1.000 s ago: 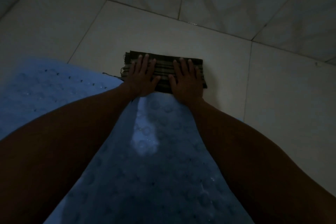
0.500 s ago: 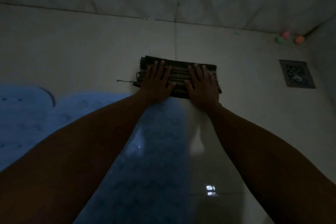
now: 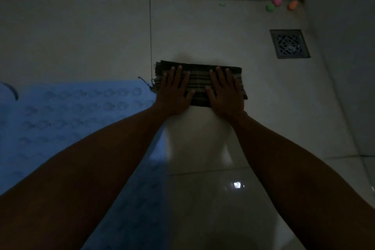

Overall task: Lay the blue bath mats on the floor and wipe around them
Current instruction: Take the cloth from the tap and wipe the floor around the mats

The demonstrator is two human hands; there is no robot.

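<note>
While cloth (image 3: pixel 200 82) slid right off blue mat (image 3: pixel 71 115), left hand (image 3: pixel 175 95), right hand (image 3: pixel 225 95) stay flat, fingers spread.

Very dim, bluish cast, small glare spot on glossy floor (image 3: pixel 236 185) toward 5 o'clock, dark arms, soft grainy detail, wide-angle bending at edges

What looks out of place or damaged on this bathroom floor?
The striped cloth under both hands is frayed, with loose threads trailing at its left end. Small coloured objects lie in the far corner beyond the drain.
</note>
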